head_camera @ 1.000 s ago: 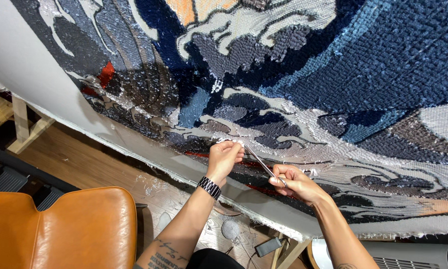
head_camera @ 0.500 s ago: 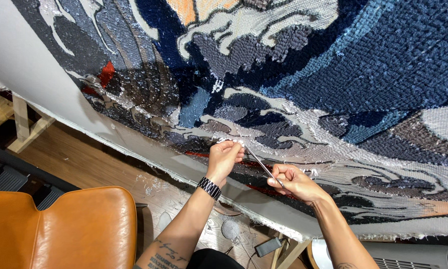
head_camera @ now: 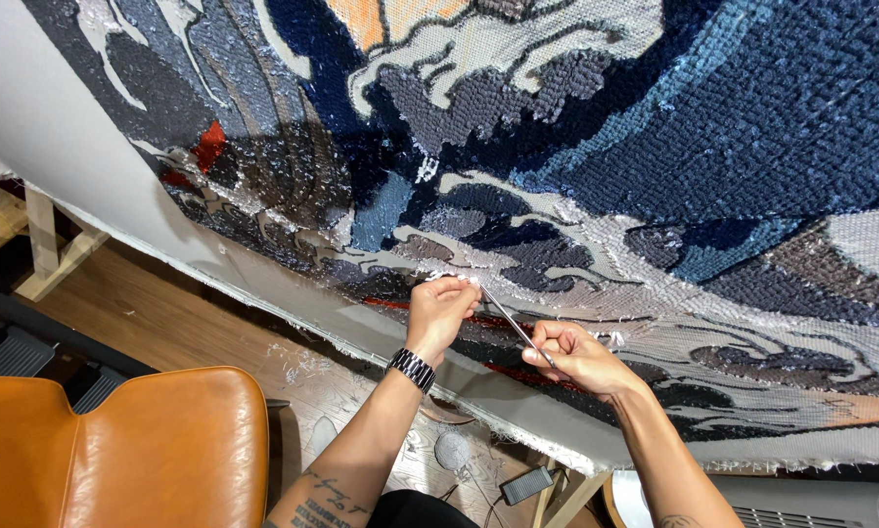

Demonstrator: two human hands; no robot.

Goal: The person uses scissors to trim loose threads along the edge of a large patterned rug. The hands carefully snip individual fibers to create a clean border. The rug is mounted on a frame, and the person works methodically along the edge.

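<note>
A large tufted rug in dark blue, grey, white and orange hangs stretched on a frame in front of me. My left hand, with a dark metal watch on its wrist, pinches the pile near the rug's lower part. My right hand grips a thin silver tool, like small scissors or tweezers, whose tip reaches up to the fingers of my left hand. The tool's tip is partly hidden by those fingers.
An orange leather chair back stands at the lower left. Yarn scraps litter the wooden floor below the rug's white cloth edge. A small black device with a cable lies on the floor. Wooden frame legs stand at left.
</note>
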